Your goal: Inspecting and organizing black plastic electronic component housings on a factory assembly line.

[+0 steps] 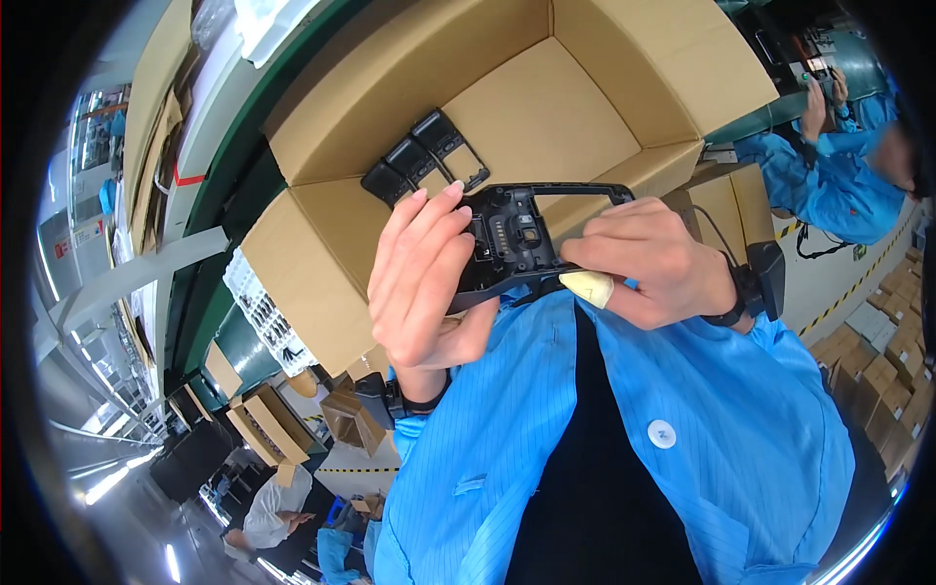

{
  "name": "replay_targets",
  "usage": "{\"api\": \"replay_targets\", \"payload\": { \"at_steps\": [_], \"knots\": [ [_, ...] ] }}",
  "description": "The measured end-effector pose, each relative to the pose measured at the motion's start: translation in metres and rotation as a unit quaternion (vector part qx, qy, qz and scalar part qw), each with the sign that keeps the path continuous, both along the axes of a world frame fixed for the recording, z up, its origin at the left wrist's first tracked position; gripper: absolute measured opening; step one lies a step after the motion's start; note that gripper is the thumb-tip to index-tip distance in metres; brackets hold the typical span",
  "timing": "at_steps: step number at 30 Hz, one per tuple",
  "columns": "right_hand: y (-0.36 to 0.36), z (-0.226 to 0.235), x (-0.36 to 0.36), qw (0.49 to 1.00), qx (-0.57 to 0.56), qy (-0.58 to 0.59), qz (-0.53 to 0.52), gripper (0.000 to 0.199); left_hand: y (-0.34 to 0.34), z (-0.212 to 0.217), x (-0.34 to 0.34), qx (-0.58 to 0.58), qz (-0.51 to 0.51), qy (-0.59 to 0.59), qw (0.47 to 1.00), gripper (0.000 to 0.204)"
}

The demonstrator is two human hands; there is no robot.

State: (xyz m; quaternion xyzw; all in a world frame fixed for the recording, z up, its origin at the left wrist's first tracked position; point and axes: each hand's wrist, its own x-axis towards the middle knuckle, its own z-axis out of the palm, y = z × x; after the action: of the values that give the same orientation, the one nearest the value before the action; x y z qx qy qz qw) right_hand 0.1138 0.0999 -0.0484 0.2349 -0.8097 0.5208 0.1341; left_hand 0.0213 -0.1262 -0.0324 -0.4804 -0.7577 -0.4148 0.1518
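Note:
Between my hands, above a cardboard box, is a black plastic device housing (548,255) with a rectangular cut-out and small moulded and metal parts inside it. My left hand (414,278) grips its left end, the fingers raised along the far side and the thumb on the near side. At the right end my right hand (658,258) is closed on the frame beside the cut-out. A pale yellow finger cover (588,286) sits on a digit of that hand. Beyond my left fingers, similar black housings (408,156) lie in the box.
The open cardboard box (546,97) stands in front of me with its flaps spread. Left of it lies a white tray of small dark parts (263,312). A co-worker in a blue coat (829,180) is at the far right, and stacked cartons (877,361) stand below.

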Motion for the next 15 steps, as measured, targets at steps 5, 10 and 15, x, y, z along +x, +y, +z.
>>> {"api": "replay_targets", "payload": {
  "at_steps": [5,10,15],
  "knots": [
    [0.004,0.002,0.000,1.000,0.001,-0.011,-0.001,0.023,0.004,0.002,-0.003,-0.005,-0.016,-0.006,1.000,0.045],
    [0.011,0.001,0.003,1.000,-0.009,-0.023,-0.014,0.023,0.015,-0.005,-0.003,0.028,-0.003,-0.014,0.999,0.046],
    [0.029,0.002,0.008,0.998,-0.015,-0.056,-0.008,0.022,0.031,-0.003,-0.003,0.027,-0.024,-0.048,0.998,0.043]
  ]
}}
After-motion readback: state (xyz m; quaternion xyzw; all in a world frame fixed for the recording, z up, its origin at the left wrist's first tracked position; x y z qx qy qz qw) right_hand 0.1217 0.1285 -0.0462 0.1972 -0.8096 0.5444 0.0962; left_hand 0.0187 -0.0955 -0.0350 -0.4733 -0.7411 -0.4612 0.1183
